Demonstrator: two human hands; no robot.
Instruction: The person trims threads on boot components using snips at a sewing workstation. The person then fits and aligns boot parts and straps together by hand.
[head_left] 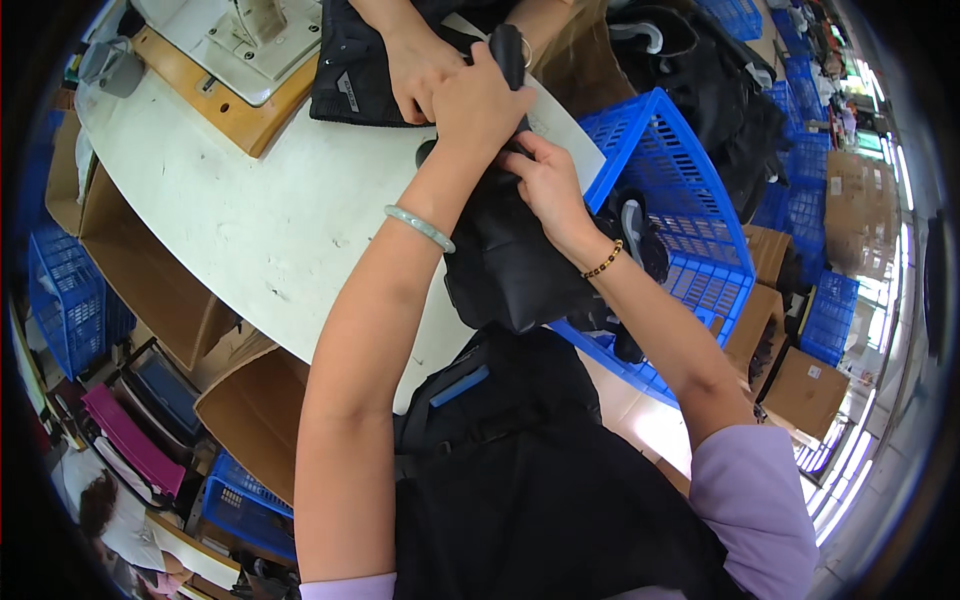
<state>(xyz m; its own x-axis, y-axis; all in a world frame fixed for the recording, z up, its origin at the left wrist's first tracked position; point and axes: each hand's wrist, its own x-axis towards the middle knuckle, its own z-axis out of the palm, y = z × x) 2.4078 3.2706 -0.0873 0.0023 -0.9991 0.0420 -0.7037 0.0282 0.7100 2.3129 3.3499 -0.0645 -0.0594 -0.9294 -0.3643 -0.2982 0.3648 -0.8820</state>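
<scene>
My left hand (478, 105), with a pale green bangle at the wrist, is closed around a black padded strip (508, 55) whose rounded end sticks up past the fingers. My right hand (548, 185), wearing a beaded bracelet, pinches the edge of a black fabric piece (515, 265) that hangs off the table edge toward my lap. Whether strip and fabric are joined is hidden by my hands. Just beyond, another person's hand (420, 65) rests on black fabric (355, 85) with a small grey label, close against my left hand.
A white tabletop (240, 210) carries a sewing machine (250, 40) at the far left. Right of it stands a blue plastic crate (690, 220) with dark items inside. Black fabric with a blue strip (460, 385) covers my lap. Cardboard boxes (255, 410) stand below left.
</scene>
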